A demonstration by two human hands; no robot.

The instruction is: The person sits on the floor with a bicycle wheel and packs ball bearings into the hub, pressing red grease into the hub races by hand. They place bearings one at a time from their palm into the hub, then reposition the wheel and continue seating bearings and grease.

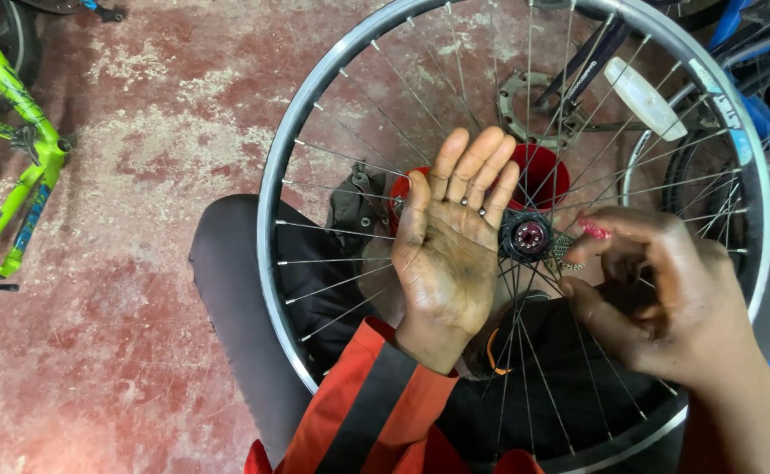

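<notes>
A spoked bicycle wheel (266, 211) lies flat across the person's lap, its silver rim circling both hands. The left hand (451, 241) is held over the spokes with the palm up and the fingers straight and close together; several small dark steel bearing balls (482, 211) rest on the fingers near their bases, so the hand serves as a little tray. Just right of it sits the black hub (526, 235), its centre opening showing a reddish, greasy inside. The right hand (657, 294) hovers beside the hub with thumb and forefinger curled toward each other; whether anything is pinched between them cannot be told. A red-pink painted nail shows on the forefinger.

Behind the left hand's fingertips a red plastic tub (545, 171) stands under the spokes; its contents are hidden by the hand and hub. A grey toothed disc (518, 110) lies on the worn red floor (139, 132) beyond it. A lime-green bicycle frame (16, 145) lies at the far left, and blue bicycle parts (767, 123) crowd the right edge.
</notes>
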